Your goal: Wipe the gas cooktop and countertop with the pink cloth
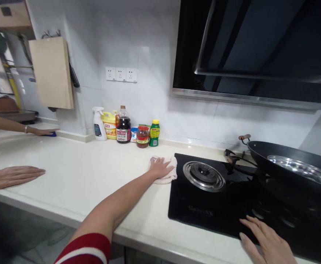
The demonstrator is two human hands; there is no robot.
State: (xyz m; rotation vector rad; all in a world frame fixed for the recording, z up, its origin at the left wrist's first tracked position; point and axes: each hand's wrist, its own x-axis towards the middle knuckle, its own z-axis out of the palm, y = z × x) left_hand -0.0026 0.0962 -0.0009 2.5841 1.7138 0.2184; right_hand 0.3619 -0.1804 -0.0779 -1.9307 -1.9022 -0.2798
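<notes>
My left hand point(160, 168) lies palm down on a pale pink cloth point(167, 179), its fingers spread over the folded fabric. The cloth rests on the white counter point(94, 176) against the left edge of the black glass gas hob point(193, 209). Over the hob's front edge is my right hand point(267, 238), fingers stretched and apart, with nothing in it. Whether it touches the glass I cannot tell. A round metal burner point(204, 176) sits just right of the cloth.
A wok point(262, 161) with a shiny metal tray point(300, 167) occupies the hob's right side, under the range hood point(248, 51). Along the wall stand a spray bottle point(99, 124), soy sauce point(123, 128) and several containers. Another person's hands point(19, 176) are at left, one on a blue pad point(51, 134).
</notes>
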